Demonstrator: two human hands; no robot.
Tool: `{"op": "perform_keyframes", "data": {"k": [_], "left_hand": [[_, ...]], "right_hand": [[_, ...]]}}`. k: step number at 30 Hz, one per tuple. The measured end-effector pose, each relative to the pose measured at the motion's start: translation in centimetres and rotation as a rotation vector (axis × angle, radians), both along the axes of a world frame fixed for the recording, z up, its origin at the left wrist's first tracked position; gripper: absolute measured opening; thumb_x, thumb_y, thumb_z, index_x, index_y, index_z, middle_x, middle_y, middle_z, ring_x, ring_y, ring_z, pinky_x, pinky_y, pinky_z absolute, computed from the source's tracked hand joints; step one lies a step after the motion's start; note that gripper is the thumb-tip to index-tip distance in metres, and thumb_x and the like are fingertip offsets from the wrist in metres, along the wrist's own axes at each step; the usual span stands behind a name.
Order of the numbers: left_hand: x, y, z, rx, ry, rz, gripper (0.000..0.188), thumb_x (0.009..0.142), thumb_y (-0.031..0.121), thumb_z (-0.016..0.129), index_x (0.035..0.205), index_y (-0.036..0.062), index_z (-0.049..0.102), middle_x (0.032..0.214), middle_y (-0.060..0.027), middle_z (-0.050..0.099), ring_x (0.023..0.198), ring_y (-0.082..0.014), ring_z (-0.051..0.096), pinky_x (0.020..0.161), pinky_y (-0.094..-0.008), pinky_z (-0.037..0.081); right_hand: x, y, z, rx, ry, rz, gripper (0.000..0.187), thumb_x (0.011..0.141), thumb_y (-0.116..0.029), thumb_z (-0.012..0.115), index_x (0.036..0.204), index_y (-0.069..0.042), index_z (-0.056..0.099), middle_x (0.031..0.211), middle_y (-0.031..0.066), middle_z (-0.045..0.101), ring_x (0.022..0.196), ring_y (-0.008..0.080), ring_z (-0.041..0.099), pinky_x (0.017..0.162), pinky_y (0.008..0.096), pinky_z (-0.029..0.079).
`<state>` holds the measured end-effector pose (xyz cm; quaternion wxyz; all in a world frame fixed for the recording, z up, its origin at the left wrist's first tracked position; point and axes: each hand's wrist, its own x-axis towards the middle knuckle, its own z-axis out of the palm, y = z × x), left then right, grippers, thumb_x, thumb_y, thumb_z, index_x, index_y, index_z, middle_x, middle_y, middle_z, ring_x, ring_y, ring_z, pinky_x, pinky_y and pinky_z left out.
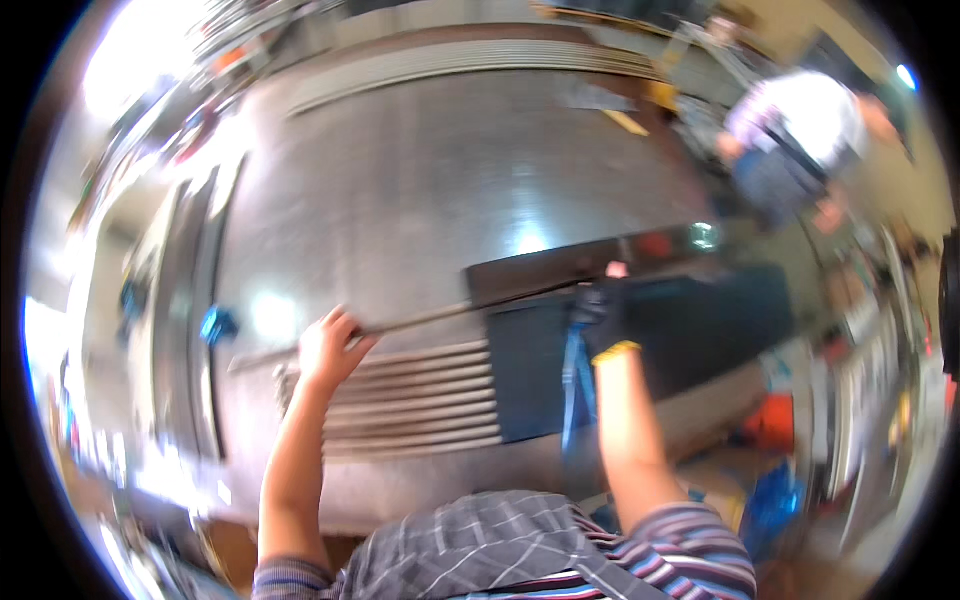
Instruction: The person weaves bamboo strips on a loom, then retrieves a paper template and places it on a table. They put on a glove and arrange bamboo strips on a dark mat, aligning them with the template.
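Note:
My bare left hand [330, 350] grips a long thin metal strip [430, 317] that lies across a large shiny metal table [420, 180]. My right hand [603, 318] wears a dark glove with a yellow cuff and presses on the strip's far end, at the edge of a dark flat sheet [640, 330] on the table's right side. Several similar grey strips [410, 400] lie stacked side by side just below my left hand. The picture is motion-blurred.
Another person in a white top [800, 130] stands at the far right beyond the table. More long strips [470, 65] lie along the table's far edge. A blue object [215, 325] sits at the left. Orange and blue items [770, 450] are on the floor at right.

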<state>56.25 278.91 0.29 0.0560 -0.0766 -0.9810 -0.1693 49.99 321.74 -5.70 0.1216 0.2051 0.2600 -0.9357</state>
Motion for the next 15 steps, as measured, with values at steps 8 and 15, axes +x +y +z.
{"op": "perform_keyframes", "data": {"k": [8, 15], "left_hand": [[-6.4, 0.2, -4.5, -0.086, -0.164, 0.006, 0.026, 0.075, 0.033, 0.069, 0.091, 0.0119, 0.066, 0.093, -0.0043, 0.06, 0.097, -0.0236, 0.056, 0.081, -0.0353, 0.047], [-7.2, -5.7, -6.9, -0.06, 0.05, 0.073, 0.036, 0.075, 0.032, 0.069, 0.105, 0.0134, 0.063, 0.111, -0.0081, 0.058, 0.111, -0.0268, 0.048, 0.097, -0.0393, 0.037]], "right_hand": [[9.6, -3.4, 4.8, 0.367, 0.002, 0.535, 0.07, 0.093, -0.053, 0.042, 0.12, 0.011, 0.048, 0.045, -0.0043, 0.04, 0.034, 0.0067, 0.034, 0.036, 0.0223, 0.029], [24.7, -11.8, 5.7, 0.787, 0.153, 0.638, 0.053, 0.093, -0.041, 0.048, 0.116, 0.006, 0.055, 0.055, -0.0041, 0.045, 0.044, 0.0047, 0.038, 0.044, 0.0199, 0.03]]}}
